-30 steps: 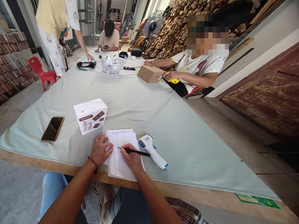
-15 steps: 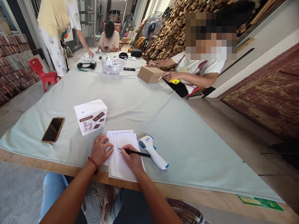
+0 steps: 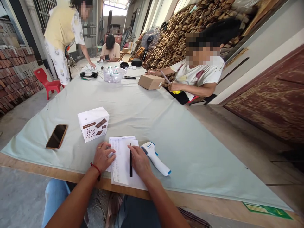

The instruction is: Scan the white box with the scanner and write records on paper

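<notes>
A stack of white paper sheets (image 3: 124, 174) lies before me at the table's near edge, with rows of small marks down its left side. My left hand (image 3: 104, 156) rests on its left edge, fingers apart and holding nothing. At the right side of the sheets, my right hand (image 3: 140, 160) has its fingertips at the upper end of a black pen (image 3: 130, 163), which points along the page towards me. A white and blue infrared thermometer (image 3: 158, 161) lies just right of that hand. Beyond my left hand stands a white Super Meal box (image 3: 95, 125).
A phone (image 3: 57, 136) lies at left on the cloth-covered table (image 3: 185, 148). Farther off are a clear plastic basin (image 3: 114, 77) with bottles and a cardboard box (image 3: 151, 82) beside a seated person (image 3: 201, 71). Two more people are at the far end.
The pen has swung from slanting right under my right hand to lying lengthwise along the page. My right hand has turned with it; my left hand stays on the paper. The view has tilted up slightly.
</notes>
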A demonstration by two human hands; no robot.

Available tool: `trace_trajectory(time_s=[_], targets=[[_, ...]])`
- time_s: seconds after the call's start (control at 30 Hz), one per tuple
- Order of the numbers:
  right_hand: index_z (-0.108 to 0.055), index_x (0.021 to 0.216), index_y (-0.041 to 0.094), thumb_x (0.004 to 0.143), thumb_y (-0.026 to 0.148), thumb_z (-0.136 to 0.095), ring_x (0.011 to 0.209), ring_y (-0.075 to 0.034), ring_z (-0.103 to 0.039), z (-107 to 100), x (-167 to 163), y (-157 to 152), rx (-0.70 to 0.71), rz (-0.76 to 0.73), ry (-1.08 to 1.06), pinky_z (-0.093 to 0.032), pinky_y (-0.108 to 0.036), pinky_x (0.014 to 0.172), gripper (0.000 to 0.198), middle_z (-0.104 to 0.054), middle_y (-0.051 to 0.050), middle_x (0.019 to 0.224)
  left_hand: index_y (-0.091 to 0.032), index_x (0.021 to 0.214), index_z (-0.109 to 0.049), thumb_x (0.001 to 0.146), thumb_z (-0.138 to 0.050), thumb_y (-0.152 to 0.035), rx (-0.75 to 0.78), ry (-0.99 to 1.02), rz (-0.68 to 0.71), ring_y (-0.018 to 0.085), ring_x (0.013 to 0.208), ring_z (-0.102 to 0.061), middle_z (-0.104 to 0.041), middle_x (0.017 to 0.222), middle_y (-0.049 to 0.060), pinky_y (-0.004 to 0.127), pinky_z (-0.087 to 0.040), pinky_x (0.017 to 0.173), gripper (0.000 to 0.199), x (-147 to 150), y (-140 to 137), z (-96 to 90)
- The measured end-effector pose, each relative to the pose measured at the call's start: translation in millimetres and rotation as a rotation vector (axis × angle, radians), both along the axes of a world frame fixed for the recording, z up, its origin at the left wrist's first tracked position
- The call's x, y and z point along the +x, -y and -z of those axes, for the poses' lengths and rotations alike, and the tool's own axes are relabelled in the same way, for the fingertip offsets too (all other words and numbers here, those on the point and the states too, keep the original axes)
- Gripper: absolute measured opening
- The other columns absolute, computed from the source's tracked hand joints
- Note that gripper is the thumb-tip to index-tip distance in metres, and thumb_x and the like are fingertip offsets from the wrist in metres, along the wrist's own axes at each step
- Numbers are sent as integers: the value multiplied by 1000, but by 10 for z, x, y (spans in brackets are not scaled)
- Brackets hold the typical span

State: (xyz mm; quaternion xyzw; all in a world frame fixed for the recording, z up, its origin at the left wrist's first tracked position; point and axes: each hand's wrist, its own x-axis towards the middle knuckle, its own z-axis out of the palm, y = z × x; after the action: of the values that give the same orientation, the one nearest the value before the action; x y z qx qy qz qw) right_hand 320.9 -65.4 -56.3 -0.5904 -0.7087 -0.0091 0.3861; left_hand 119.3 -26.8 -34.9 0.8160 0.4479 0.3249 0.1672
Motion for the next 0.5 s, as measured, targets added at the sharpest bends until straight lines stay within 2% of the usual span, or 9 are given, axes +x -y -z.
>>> trace_trajectory(time_s=[0.07,0.17,0.27,0.37,0.43,0.5], targets=[[-65,115,19,82,4,-32,91,-26,-60,20,105,-17,7,10,161,-49,-41,82,49,-64,-14,104,-24,85,-71,74,-69,-17,-2,9,-2,23,111,-51,-59,105,4,46,-38,102,13,8,-4,7],[-63,119,19,83,4,-30,94,-25,-59,14,277,21,53,43,257,-48,-39,82,51,-62,-14,112,-22,84,-66,77,-65,-15,21,86,-27,22,108,-52,-58,103,4,43,-40,99,10,-2,17,23],[-61,120,17,86,19,-43,104,-30,-57,-13,488,130,23,276,272,-46,-43,86,38,-59,-17,119,-21,85,-56,81,-60,-19,138,232,-172,22,102,-52,-54,98,6,40,-44,93,6,-97,48,33],[-59,121,12,84,39,-56,104,-36,-56,-51,670,242,-245,514,326,-45,-45,83,46,-59,-21,116,-20,94,-48,79,-66,-32,306,331,-402,26,106,-49,-48,102,8,45,-42,95,26,-296,-14,18],[-58,120,10,86,42,-54,101,-34,-57,-95,728,281,-454,523,360,-45,-42,81,47,-61,-20,111,-19,111,-44,72,-73,-38,333,389,-541,30,118,-42,-43,115,12,51,-36,102,52,-447,-145,-9],[-57,120,10,90,40,-49,100,-31,-58,-153,734,286,-582,483,358,-45,-38,81,44,-62,-18,108,-16,128,-34,64,-80,-40,234,459,-602,34,130,-31,-36,130,16,54,-29,109,83,-574,-319,-39]])
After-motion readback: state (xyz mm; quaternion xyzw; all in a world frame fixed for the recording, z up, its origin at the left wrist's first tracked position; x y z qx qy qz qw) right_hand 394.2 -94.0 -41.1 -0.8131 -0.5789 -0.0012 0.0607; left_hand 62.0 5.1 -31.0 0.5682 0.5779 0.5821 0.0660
